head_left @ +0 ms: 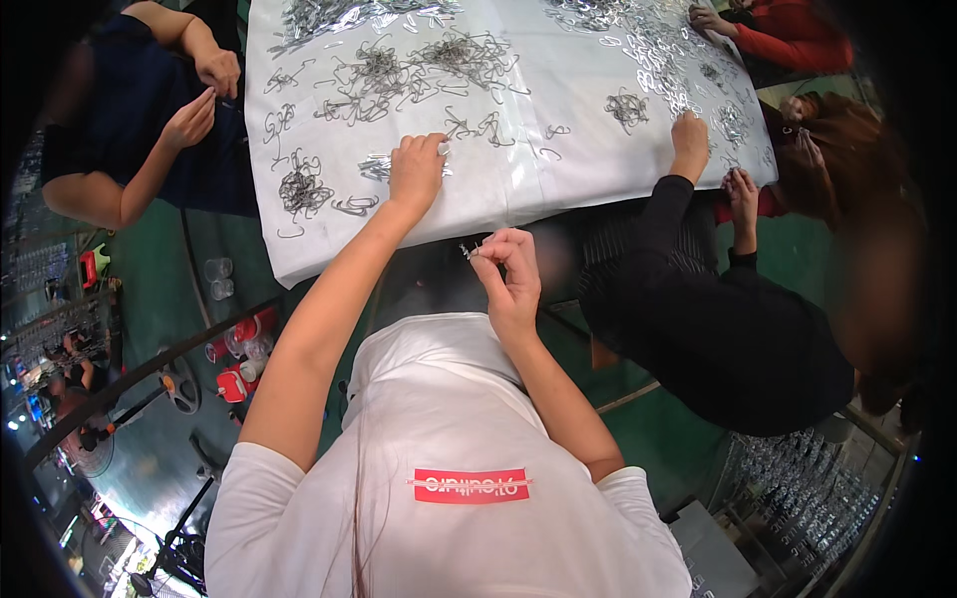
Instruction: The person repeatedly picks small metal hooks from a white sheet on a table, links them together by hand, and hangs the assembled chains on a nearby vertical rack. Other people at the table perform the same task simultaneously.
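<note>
My left hand (417, 177) rests at the near side of the white-covered table (478, 184), its fingers bent down over a small pile of flat, shiny metal pieces (376, 166). What its fingertips close on, if anything, is hidden. In front of my body and off the table edge, my right hand (513, 274) pinches a small metal piece (469, 251) between thumb and fingers; its exact shape is too small to make out. Bent wire hooks (304, 187) lie in a tangle left of my left hand, and a larger spread of wire hooks (454, 55) lies beyond it.
Shiny metal links (653, 80) cover the table's far right. To my right, a person in black (738, 329) reaches onto the table; another in dark clothing (174, 120) works at the left. Other people sit at the far right. A red container (234, 384) stands on the floor.
</note>
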Demonstrator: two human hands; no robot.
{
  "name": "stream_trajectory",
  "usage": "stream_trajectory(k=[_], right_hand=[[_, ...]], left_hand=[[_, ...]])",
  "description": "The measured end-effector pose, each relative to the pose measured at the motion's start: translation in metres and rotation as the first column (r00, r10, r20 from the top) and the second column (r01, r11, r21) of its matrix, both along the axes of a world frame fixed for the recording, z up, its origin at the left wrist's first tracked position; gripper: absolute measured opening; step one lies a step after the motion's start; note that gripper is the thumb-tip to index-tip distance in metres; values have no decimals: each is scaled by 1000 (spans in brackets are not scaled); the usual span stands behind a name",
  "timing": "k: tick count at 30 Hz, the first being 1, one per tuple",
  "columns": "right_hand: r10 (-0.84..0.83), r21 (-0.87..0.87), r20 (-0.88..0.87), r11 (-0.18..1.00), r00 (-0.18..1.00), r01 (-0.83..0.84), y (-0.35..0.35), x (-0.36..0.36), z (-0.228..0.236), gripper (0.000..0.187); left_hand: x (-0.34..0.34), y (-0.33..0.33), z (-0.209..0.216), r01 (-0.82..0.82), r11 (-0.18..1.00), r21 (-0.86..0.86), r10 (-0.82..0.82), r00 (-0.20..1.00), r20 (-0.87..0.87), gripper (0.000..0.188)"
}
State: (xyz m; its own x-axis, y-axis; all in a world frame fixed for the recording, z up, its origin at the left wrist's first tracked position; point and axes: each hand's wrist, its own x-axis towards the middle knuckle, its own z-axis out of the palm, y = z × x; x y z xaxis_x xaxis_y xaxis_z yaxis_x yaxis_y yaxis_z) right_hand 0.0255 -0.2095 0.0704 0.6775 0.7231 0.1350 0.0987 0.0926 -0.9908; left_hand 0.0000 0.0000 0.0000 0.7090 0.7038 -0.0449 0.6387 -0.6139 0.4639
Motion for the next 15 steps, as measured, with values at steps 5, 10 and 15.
stream_trajectory(k=[5, 10, 15], right_hand=[[-78, -32, 29, 996, 997, 79, -1, -6, 1, 7], [-111, -45, 60, 992, 992, 114, 1, -7, 0, 7], [-112, -62, 71, 991, 991, 116, 1, -11, 0, 7]], left_hand=[[-28, -35, 47, 34, 779, -627, 286, 870, 402, 14], [-58, -72, 98, 182, 512, -840, 423, 798, 430, 15], [-70, -89, 116, 177, 500, -848, 444, 788, 427, 14]])
